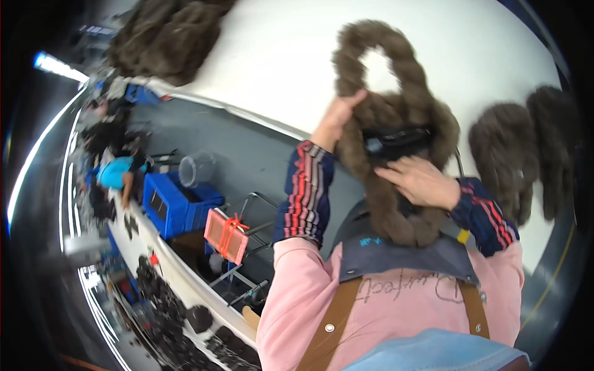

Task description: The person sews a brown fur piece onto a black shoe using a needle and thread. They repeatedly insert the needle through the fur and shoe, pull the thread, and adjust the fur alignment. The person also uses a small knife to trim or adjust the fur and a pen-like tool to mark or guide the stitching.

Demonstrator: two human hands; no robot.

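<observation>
A brown fur piece (414, 102) hangs in front of me over the near edge of the white table. Its far end forms a wide loop, and a shiny black lining (396, 143) shows in its middle. My left hand (337, 117) is closed on the left edge of the fur, just below the loop; its fingertips are hidden behind the pile. Across the lower part of the lining lies my right hand (424, 180), fingers stretched out and pointing left. The fur's lower end rests against my dark apron (402, 256).
Two darker fur pieces (504, 154) lie at the table's right side, and a brown fur heap (170, 40) at its far left. The white table (278, 55) borders a grey floor. Left stand a blue bin (176, 204), a chair with a pink pad (226, 236) and a person in blue (114, 173).
</observation>
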